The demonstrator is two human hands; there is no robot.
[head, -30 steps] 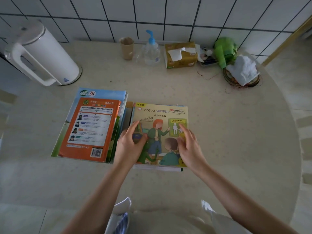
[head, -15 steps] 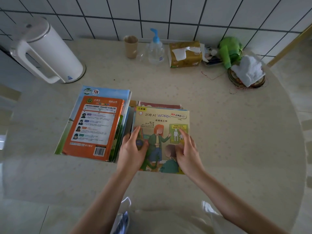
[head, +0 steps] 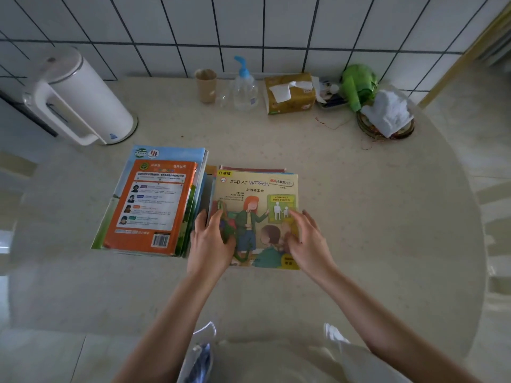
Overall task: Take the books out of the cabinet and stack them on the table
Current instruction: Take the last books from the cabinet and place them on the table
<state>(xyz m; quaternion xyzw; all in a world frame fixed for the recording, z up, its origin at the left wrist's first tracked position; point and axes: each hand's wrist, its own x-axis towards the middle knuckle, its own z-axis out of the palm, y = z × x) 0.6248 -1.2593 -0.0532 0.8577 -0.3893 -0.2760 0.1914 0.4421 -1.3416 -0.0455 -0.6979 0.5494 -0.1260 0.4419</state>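
Note:
Two stacks of books lie side by side on the round beige table (head: 359, 217). The left stack (head: 154, 205) has an orange-covered book on top of a larger blue one. The right stack is topped by a yellow picture book titled "Zob at Work" (head: 255, 200), with edges of other books showing behind it. My left hand (head: 211, 240) rests flat on the yellow book's lower left corner, fingers spread. My right hand (head: 307, 239) lies on its lower right part, fingers apart. Neither hand grips anything.
A white electric kettle (head: 80, 98) stands at the back left. Along the tiled wall are a paper cup (head: 206, 85), a pump bottle (head: 244, 88), a tissue box (head: 289, 94), a green object (head: 358, 84) and a white cloth on a basket (head: 387, 114).
The yellow book has slid away from me onto the right stack and squared up with it. Both hands stayed on its lower half, with the fingers now looser.

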